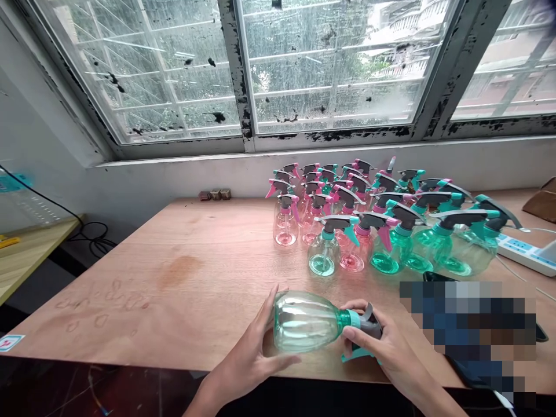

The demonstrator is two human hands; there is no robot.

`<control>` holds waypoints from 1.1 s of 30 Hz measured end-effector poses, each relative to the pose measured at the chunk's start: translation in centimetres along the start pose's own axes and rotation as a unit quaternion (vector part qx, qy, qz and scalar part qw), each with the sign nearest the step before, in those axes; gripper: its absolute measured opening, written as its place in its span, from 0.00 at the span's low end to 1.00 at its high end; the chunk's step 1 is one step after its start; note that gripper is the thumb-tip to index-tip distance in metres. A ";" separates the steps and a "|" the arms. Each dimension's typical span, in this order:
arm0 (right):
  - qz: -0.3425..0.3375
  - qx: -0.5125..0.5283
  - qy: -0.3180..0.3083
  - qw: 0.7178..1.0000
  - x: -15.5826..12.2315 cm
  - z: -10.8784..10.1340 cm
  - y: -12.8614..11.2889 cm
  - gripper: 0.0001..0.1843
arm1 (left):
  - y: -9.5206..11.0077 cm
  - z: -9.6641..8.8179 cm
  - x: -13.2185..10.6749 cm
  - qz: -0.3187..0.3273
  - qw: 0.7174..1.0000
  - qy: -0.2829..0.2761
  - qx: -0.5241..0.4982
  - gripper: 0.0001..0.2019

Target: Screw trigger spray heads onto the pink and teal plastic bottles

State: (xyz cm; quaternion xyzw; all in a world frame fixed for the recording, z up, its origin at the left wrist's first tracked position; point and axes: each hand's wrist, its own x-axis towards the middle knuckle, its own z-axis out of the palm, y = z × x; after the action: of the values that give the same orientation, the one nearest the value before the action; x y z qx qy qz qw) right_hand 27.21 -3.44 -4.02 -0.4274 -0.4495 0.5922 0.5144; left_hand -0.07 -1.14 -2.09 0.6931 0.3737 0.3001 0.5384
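Note:
A clear green spray bottle [306, 321] lies sideways in the air above the table's front edge, its base to the left. My left hand [256, 341] cups the base end, thumb below and fingers behind. At the other end my right hand [377, 341] grips the turquoise collar and the grey spray head [370, 325], whose trigger points downward. Beyond my hands several spray bottles stand upright in rows, among them a pale green bottle [324, 255] and a pink one [354, 252], with pink or turquoise triggers.
The wooden table [174, 313] runs back to a wall under windows. Three small blocks [215, 194] sit at the far edge. To the right lie a white power strip [527, 253], a cable and a blurred-out dark item. A second table [35, 249] is at the left.

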 end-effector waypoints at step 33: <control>0.011 0.027 -0.003 1.000 0.0 -0.2 0.1 0.19 | -0.1 0.0 0.0 0.004 0.998 -0.019 -0.063 0.45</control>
State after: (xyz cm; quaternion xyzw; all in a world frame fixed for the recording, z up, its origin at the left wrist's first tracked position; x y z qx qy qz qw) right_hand 27.33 -3.43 -4.20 -0.4163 -0.4301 0.6111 0.5179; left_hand -0.09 -1.10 -2.17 0.6648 0.3414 0.3120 0.5867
